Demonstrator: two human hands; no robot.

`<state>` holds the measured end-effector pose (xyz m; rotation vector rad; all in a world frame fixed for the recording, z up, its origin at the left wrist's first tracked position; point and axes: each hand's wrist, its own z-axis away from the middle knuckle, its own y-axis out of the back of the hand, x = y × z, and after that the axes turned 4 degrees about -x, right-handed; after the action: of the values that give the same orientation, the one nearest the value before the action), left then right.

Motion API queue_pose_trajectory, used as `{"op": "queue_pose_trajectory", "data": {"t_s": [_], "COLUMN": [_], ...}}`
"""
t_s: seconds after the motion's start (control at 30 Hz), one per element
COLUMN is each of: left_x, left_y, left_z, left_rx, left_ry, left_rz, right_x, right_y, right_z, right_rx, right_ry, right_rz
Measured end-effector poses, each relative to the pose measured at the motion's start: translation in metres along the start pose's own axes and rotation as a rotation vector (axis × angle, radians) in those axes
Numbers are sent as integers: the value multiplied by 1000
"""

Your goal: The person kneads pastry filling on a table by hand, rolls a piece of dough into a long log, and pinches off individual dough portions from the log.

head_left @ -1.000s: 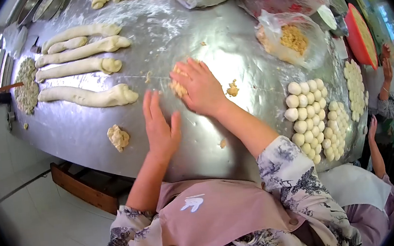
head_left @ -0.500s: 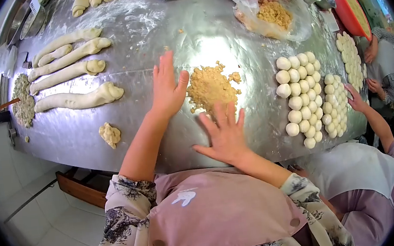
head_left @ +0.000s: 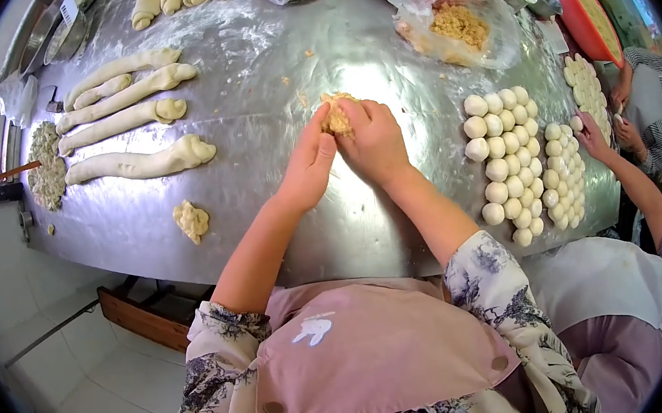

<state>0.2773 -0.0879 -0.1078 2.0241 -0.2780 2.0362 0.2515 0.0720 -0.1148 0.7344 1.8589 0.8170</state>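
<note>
A clump of crumbly yellow-brown filling [head_left: 335, 119] is squeezed between my two hands over the metal table. My left hand [head_left: 308, 160] presses it from the left, fingers together. From the right, my right hand [head_left: 373, 142] wraps round it with curled fingers. Part of the clump shows between the thumbs and fingertips; the rest is hidden by the hands. A few loose crumbs [head_left: 302, 99] lie just beyond. To the left of my forearm sits a small lump of dough [head_left: 191, 221].
Long dough rolls [head_left: 141, 160] lie at left beside a crumbly pale heap [head_left: 46, 166]. Rows of dough balls [head_left: 513, 163] are at right. A plastic bag of filling [head_left: 459, 25] and a red basin [head_left: 589, 14] stand farther back. A co-worker's hand [head_left: 591, 135] reaches near the balls.
My hands have come together from lying flat and spread around the loose filling. The filling is now gathered off its spread pile into a clump between them.
</note>
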Motion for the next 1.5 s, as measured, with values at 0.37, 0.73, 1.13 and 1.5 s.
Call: {"op": "queue_pose_trajectory", "data": {"t_s": [0.37, 0.73, 1.13, 1.5], "left_x": [30, 7, -2, -10], "left_y": [31, 25, 22, 22], "left_z": [41, 93, 97, 107], "left_rx": [288, 298, 391, 391], "left_ry": [172, 132, 104, -48], "left_rz": [27, -173, -202, -489], "right_x": [30, -13, 34, -5], "right_y": [61, 59, 73, 29], "right_z": [0, 46, 8, 2], "right_rx": [-351, -238, -153, -186], "right_ry": [-872, -88, -631, -315], "right_rz": [-665, 355, -275, 318]}}
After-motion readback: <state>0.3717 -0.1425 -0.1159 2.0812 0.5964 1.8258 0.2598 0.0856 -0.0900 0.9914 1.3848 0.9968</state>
